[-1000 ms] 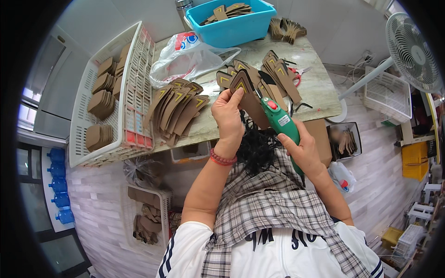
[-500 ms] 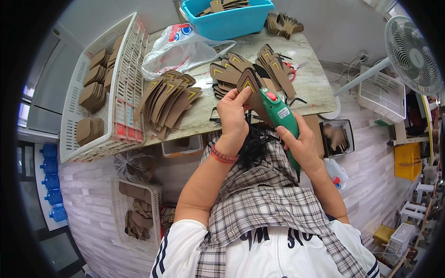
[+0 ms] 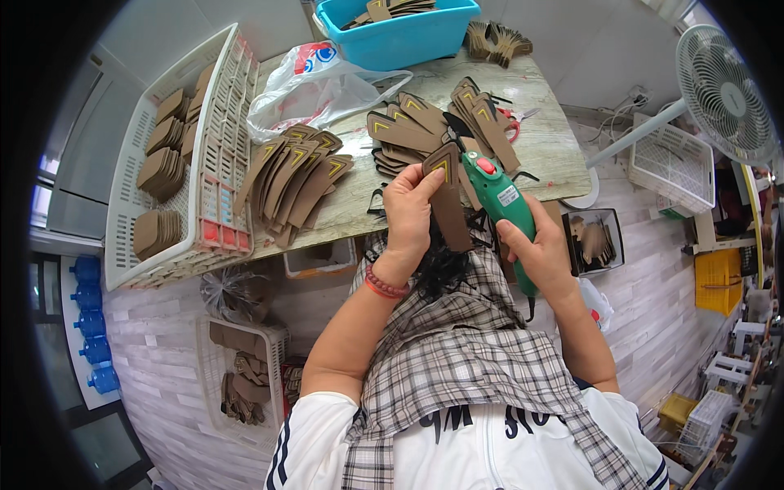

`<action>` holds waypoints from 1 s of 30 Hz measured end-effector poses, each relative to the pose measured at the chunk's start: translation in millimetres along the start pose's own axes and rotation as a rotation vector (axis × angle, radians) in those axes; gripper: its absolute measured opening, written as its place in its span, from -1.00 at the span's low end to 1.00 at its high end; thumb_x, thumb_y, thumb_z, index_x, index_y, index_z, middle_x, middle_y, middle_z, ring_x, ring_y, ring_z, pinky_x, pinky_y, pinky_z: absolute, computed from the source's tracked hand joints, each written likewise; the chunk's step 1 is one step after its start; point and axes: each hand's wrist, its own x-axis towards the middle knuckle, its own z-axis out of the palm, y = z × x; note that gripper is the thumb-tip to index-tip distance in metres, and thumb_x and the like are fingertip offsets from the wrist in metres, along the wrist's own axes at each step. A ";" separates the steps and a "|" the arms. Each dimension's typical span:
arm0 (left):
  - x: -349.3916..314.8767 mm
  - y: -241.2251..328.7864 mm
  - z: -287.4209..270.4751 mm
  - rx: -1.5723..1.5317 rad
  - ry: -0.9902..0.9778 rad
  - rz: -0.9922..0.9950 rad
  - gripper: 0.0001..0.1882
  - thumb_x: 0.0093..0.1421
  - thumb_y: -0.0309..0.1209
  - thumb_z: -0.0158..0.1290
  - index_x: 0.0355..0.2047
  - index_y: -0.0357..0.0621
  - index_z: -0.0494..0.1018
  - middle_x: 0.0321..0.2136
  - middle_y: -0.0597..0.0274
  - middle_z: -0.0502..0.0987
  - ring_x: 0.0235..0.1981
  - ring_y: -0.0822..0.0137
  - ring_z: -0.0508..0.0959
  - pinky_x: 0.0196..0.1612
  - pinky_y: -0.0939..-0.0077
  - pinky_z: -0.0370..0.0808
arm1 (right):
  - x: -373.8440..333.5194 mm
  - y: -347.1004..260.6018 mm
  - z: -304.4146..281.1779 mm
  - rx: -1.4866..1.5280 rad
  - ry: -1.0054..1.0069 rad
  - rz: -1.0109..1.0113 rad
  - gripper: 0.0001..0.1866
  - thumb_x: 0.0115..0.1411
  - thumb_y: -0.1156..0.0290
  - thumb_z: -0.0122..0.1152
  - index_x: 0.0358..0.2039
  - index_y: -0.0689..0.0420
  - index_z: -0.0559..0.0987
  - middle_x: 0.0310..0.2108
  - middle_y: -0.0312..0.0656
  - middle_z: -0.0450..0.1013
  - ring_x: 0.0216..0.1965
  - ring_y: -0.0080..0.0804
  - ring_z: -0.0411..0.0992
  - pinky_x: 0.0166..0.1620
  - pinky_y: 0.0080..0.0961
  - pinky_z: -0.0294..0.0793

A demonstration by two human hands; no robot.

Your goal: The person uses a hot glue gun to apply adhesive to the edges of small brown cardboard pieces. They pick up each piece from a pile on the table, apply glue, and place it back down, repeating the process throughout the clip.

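Between left fingers [image 3: 429, 185], brown strip [image 3: 448, 211]

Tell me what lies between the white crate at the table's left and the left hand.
The head view shows a pile of brown strips with yellow chevrons between the white crate and left hand, then tabletop nearer the hand.

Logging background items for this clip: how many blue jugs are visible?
5, in one column at far left: top jug, second jug, middle jug, fourth jug, bottom jug. Others may be hidden behind.
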 end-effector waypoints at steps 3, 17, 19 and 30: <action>2.1 5.8 -6.3 0.048 -0.017 0.046 -0.93 0.24 -0.50 0.05 -0.28 -0.22 0.49 -0.41 0.35 0.56 -0.42 0.60 0.49 -0.32 0.70 0.44 | -1.1 -1.0 -3.0 0.015 -0.031 0.003 -0.50 0.15 0.26 0.28 0.02 0.25 0.41 -0.55 -0.30 0.42 -0.62 -0.66 0.33 -0.52 -0.62 0.34; 14.0 43.5 -37.9 0.429 -0.206 0.107 -0.90 0.14 -0.55 0.11 -0.34 -0.32 0.52 -0.43 0.38 0.50 -0.41 0.60 0.43 -0.32 0.71 0.40 | -1.3 0.6 -17.2 -0.121 -0.138 -0.068 -0.48 0.09 0.28 0.30 0.03 0.22 0.42 -0.43 -0.19 0.48 -0.48 -0.54 0.42 -0.35 -0.54 0.44; 15.1 49.6 -42.4 0.472 -0.244 0.120 -0.89 0.13 -0.55 0.12 -0.34 -0.34 0.52 -0.44 0.37 0.50 -0.40 0.59 0.43 -0.31 0.69 0.39 | -1.4 1.1 -19.6 -0.150 -0.169 -0.078 -0.48 0.08 0.28 0.30 0.04 0.19 0.42 -0.42 -0.15 0.49 -0.46 -0.50 0.45 -0.32 -0.52 0.45; 18.9 77.5 -49.5 0.672 -0.422 0.075 -0.86 0.06 -0.53 0.17 -0.38 -0.38 0.53 -0.48 0.36 0.50 -0.44 0.58 0.41 -0.32 0.66 0.38 | -0.6 -6.9 -25.6 -0.195 -0.310 -0.068 -0.43 0.07 0.24 0.32 0.06 0.19 0.41 -0.39 -0.10 0.51 -0.41 -0.40 0.49 -0.26 -0.48 0.46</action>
